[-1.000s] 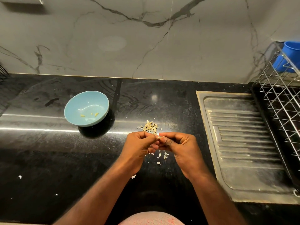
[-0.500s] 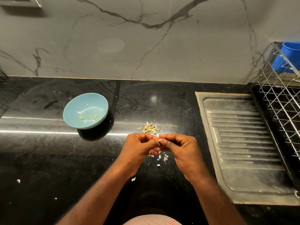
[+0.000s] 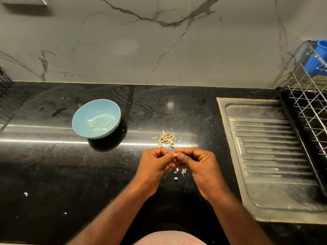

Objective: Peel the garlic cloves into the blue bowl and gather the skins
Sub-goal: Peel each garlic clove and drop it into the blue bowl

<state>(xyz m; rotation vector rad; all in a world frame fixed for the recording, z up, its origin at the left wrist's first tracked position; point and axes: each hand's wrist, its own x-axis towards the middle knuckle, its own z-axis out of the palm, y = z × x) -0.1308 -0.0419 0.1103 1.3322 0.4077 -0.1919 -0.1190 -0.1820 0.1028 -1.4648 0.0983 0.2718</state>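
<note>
Clove: one small garlic clove point(image 3: 176, 154) was pinched between both hands at the middle of the scene, above the black tabletop point(image 3: 53, 174). Only a pale tip of it showed.
Left hand: the left hand point(image 3: 155, 163) had its fingers point(image 3: 159, 152) curled tight, thumb and fingertips closed on the clove's left end.
Right hand: the right hand point(image 3: 200, 165) met it knuckle to knuckle, fingers folded in and the thumb pressed against the clove's right end. Neither hand was open at all.
Bowl: the blue bowl point(image 3: 83, 117) stood upright on the tabletop, far and left of the hands and well apart from them.
Bowl contents: three small yellowish peeled cloves point(image 3: 92, 126) lay near the bottom, close together.
Heap: a small heap point(image 3: 166, 141) of tan garlic pieces lay just on the far side of the hands — whether whole cloves or husks could not be told.
Skins: whitish skins point(image 3: 183, 172) lay scattered on the tabletop under the hands and just on their near side, and a few stray flecks lay at the near left.
Right side: a steel drainboard point(image 3: 270, 156) was set into the tabletop. Beyond it stood a wire rack point(image 3: 309, 106) with a blue cup point(image 3: 316, 61) at its far end.
Back: a grey wall point(image 3: 141, 50) with dark veins ran along the far edge.
</note>
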